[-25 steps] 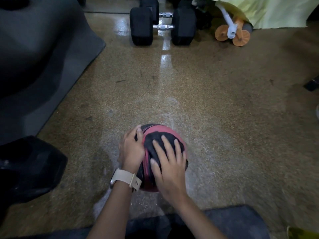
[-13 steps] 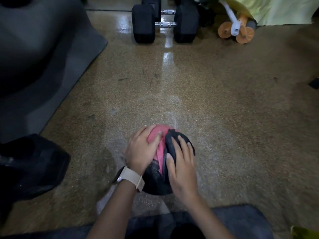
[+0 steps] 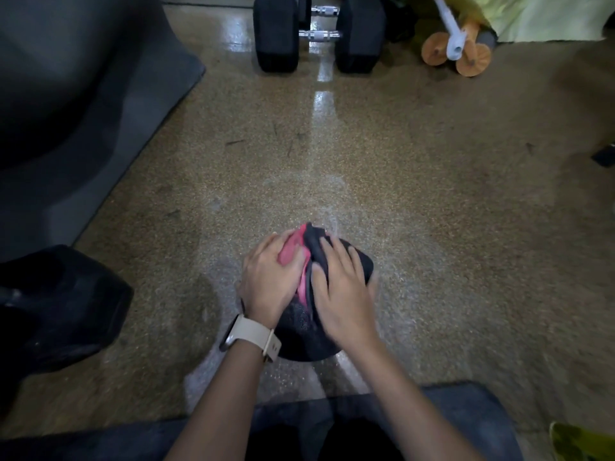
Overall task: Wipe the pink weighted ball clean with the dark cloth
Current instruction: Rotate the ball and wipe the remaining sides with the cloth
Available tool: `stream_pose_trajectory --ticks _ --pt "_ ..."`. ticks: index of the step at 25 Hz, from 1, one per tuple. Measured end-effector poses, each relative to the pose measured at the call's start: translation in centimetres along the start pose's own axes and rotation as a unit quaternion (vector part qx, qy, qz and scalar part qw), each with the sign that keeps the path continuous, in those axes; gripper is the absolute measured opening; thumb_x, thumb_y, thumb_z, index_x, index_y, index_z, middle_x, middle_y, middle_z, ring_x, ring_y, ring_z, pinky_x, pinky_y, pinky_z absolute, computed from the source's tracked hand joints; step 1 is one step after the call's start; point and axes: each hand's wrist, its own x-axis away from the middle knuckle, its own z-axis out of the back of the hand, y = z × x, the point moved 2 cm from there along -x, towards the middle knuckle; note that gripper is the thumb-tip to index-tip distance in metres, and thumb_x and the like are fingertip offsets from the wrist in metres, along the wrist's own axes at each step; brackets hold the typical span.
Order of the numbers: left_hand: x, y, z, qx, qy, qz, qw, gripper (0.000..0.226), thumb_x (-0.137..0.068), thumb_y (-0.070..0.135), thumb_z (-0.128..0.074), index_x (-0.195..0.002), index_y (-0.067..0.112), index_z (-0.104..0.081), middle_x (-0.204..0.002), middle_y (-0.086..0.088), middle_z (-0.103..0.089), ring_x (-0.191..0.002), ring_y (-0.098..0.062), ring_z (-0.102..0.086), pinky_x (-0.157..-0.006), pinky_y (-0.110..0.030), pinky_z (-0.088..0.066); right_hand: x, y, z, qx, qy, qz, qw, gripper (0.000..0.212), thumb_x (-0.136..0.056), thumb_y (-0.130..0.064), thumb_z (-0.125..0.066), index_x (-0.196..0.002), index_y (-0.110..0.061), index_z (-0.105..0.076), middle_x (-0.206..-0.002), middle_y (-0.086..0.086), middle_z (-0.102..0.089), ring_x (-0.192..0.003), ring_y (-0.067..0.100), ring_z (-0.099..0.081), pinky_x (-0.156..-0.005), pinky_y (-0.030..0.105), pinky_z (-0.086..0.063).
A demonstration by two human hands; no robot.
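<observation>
The pink and black weighted ball [image 3: 289, 252] sits on the speckled floor in front of me, only a narrow pink strip showing between my hands. My left hand [image 3: 269, 281], with a beige watch on the wrist, lies over the ball's left side, fingers spread on the pink part. My right hand [image 3: 342, 287] presses the dark cloth [image 3: 361, 261] flat against the ball's upper right side. The cloth bunches up past my fingertips and hides that side of the ball. The ball's near lower part is black.
Two black dumbbells [image 3: 276, 34] stand at the far end of the floor, with an orange-wheeled roller [image 3: 456, 51] and yellow-green fabric [image 3: 532, 15] to their right. A grey mat [image 3: 83, 128] and a black bulky object [image 3: 50, 304] lie on the left. A dark mat [image 3: 466, 420] is under me.
My right hand has slid the cloth from the ball's top centre over to its right side. The ball has turned, so less pink shows, and my left hand has shifted further onto its top.
</observation>
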Motion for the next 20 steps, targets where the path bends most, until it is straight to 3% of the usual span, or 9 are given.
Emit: stream_pose_trajectory --ticks 2,3,6,9,11,13,17,20 --pt "0.1 0.0 0.0 -0.002 0.005 0.015 1.0 0.069 -0.078 0.072 -0.036 -0.131 0.038 -0.065 -0.142 0.007 -0.062 -0.135 -0.024 -0.053 -0.114 -0.046 -0.042 -4.2 -0.4 0.8 -0.044 0.007 -0.053 0.998 0.069 -0.081 -0.056 -0.011 -0.135 -0.032 -0.047 -0.147 -0.008 -0.045 -0.138 0.023 -0.035 -0.113 0.057 -0.02" --pt "0.0 0.1 0.0 0.002 0.008 0.024 1.0 0.072 -0.077 0.074 -0.034 -0.131 0.038 -0.065 -0.142 0.007 -0.062 -0.135 -0.024 -0.053 -0.114 -0.046 -0.042 -4.1 -0.6 0.7 -0.049 0.027 -0.063 0.996 0.066 -0.083 -0.054 -0.014 -0.134 -0.031 -0.05 -0.144 -0.007 -0.048 -0.136 0.023 -0.038 -0.113 0.055 -0.022" --pt "-0.1 -0.2 0.0 0.012 0.019 0.025 0.999 0.07 -0.078 0.074 -0.038 -0.129 0.036 -0.067 -0.14 0.006 -0.063 -0.132 -0.025 -0.055 -0.113 -0.047 -0.043 3.7 -1.0 -0.9 -0.047 0.077 0.023 0.996 0.053 -0.096 -0.045 -0.022 -0.145 -0.031 -0.037 -0.154 -0.009 -0.034 -0.146 0.018 -0.021 -0.118 0.049 -0.01" --pt "0.2 -0.3 0.1 0.02 0.029 -0.003 0.999 0.071 -0.078 0.072 -0.035 -0.128 0.035 -0.068 -0.139 0.005 -0.064 -0.131 -0.024 -0.056 -0.112 -0.046 -0.043 3.1 0.0 -0.8 0.002 0.018 0.044 0.999 0.053 -0.097 -0.045 -0.021 -0.149 -0.034 -0.029 -0.158 -0.013 -0.024 -0.147 0.015 -0.011 -0.117 0.055 -0.004" --pt "0.4 -0.3 0.1 0.005 0.023 0.003 1.0 0.067 -0.079 0.067 -0.033 -0.128 0.037 -0.067 -0.137 0.006 -0.065 -0.13 -0.024 -0.056 -0.112 -0.048 -0.043 -2.6 -0.4 -0.1 -0.006 -0.053 0.005 0.999 0.057 -0.092 -0.048 -0.018 -0.143 -0.033 -0.038 -0.153 -0.011 -0.032 -0.145 0.017 -0.019 -0.116 0.061 -0.005" --pt "0.9 -0.3 0.2 0.007 0.025 0.01 1.0 0.063 -0.081 0.066 -0.032 -0.128 0.039 -0.065 -0.138 0.009 -0.063 -0.132 -0.022 -0.054 -0.112 -0.049 -0.042 -5.2 -1.2 0.5 -0.035 -0.048 -0.029 0.998 0.056 -0.09 -0.048 -0.018 -0.135 -0.03 -0.048 -0.147 -0.007 -0.043 -0.141 0.022 -0.029 -0.113 0.064 -0.012" --pt "0.5 -1.3 0.3 0.036 0.028 0.008 0.999 0.066 -0.077 0.067 -0.04 -0.129 0.037 -0.067 -0.14 0.009 -0.064 -0.133 -0.019 -0.054 -0.114 -0.047 -0.041 4.1 -1.7 0.4 0.035 0.019 0.02 0.999 0.063 -0.093 -0.047 -0.01 -0.151 -0.029 -0.025 -0.159 -0.014 -0.019 -0.149 0.014 -0.01 -0.117 0.052 -0.001" --pt "0.4 -1.3 0.1 0.015 0.025 0.01 1.0 0.064 -0.078 0.066 -0.04 -0.131 0.039 -0.065 -0.142 0.009 -0.062 -0.134 -0.02 -0.054 -0.114 -0.046 -0.042 0.8 -0.7 0.4 0.042 -0.002 0.025 0.999 0.062 -0.092 -0.047 -0.01 -0.147 -0.028 -0.034 -0.154 -0.011 -0.032 -0.145 0.016 -0.023 -0.116 0.058 -0.009"
